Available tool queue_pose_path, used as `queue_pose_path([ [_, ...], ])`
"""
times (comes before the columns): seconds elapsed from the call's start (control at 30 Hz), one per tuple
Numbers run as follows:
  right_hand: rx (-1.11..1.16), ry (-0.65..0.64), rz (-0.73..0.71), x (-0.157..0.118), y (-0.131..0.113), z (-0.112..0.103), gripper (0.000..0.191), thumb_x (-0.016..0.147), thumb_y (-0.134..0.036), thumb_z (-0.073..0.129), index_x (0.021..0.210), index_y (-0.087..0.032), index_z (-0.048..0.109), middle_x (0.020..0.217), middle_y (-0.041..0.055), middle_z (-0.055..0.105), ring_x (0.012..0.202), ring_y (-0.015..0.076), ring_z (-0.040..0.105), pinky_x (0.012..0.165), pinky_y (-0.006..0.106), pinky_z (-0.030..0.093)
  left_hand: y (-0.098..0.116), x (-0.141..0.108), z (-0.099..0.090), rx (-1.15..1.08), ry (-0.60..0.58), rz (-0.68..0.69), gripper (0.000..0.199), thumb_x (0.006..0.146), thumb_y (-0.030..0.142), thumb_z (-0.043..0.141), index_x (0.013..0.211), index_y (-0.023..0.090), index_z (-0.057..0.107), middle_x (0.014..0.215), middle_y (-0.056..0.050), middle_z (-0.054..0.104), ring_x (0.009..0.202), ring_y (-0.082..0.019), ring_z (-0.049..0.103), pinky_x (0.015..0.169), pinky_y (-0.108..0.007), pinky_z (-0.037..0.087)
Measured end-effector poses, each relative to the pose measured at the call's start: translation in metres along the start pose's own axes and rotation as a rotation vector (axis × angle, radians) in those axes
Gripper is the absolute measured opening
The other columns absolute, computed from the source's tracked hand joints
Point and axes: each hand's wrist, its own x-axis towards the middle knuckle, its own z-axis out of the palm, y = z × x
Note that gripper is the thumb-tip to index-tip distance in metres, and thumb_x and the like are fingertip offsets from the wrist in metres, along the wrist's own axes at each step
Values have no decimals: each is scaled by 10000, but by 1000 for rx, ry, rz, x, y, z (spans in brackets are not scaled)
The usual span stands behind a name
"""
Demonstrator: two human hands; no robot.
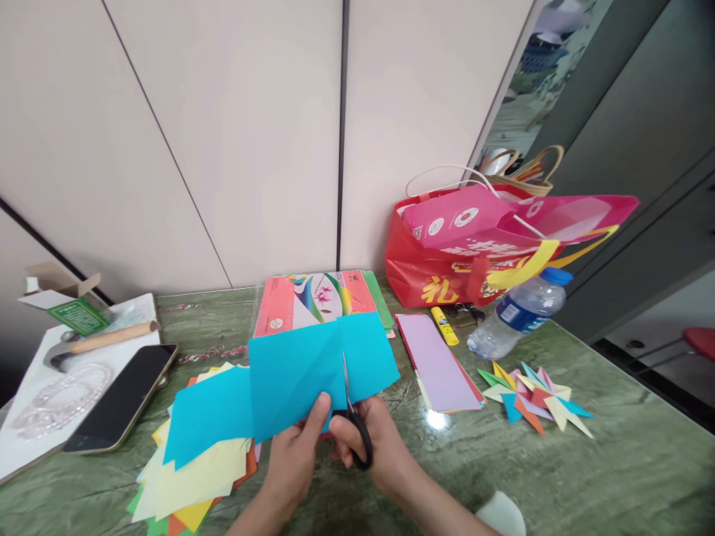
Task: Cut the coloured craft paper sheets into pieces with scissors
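My left hand pinches the lower edge of a blue paper sheet, thumb on top. My right hand is closed around the black handles of a pair of scissors. The scissors' blade points up and lies over the blue sheet, where a slit runs upward and the right part sits at a slight angle. Left of the sheet is a pile of coloured papers with a blue piece on top. Behind the sheet lies a pink paper pack.
Lilac strips, a yellow glue stick, a water bottle, a folded paper star and a red bag are at the right. A phone and green box are at the left.
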Motion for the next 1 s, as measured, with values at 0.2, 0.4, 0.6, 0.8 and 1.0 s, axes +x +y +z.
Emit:
queue_pose_path([
  [0.2, 11, 49, 5, 1, 0, 0, 391, 632, -526, 629, 617, -170, 470, 350, -67, 425, 322, 78, 395, 400, 216, 358, 21, -6, 13, -385, -257, -173, 267, 603, 365, 682, 578, 128, 563, 518, -11, 561, 590, -190, 593, 529, -299, 490],
  [0.4, -2, 11, 78, 3, 5, -3, 429, 608, -518, 651, 754, -141, 508, 368, -76, 449, 319, 74, 401, 379, 204, 344, 29, -4, 8, -428, -341, -159, 196, 638, 305, 669, 635, 125, 591, 579, -33, 594, 562, -158, 570, 483, -269, 474],
  [0.6, -33, -106, 222, 3, 11, -2, 416, 591, -449, 683, 805, -155, 482, 397, -82, 491, 315, 65, 420, 343, 166, 315, 37, 6, 0, -286, -286, -108, 250, 596, 291, 704, 475, 129, 557, 435, 16, 519, 438, -84, 464, 459, -217, 422],
  [0.8, -58, -162, 294, 4, 13, -1, 339, 584, -373, 703, 745, -151, 505, 408, -81, 499, 325, 61, 433, 336, 155, 330, 41, 15, -4, -197, -195, -61, 159, 545, 246, 733, 574, 113, 651, 568, -32, 635, 569, -141, 564, 582, -263, 468],
  [1.0, -85, -251, 369, 1, 14, -1, 387, 509, -384, 751, 712, -153, 517, 413, -91, 507, 316, 52, 437, 314, 138, 325, 46, 31, -19, -180, -145, -4, 175, 563, 265, 720, 611, 107, 662, 633, -67, 669, 621, -189, 604, 654, -314, 484],
])
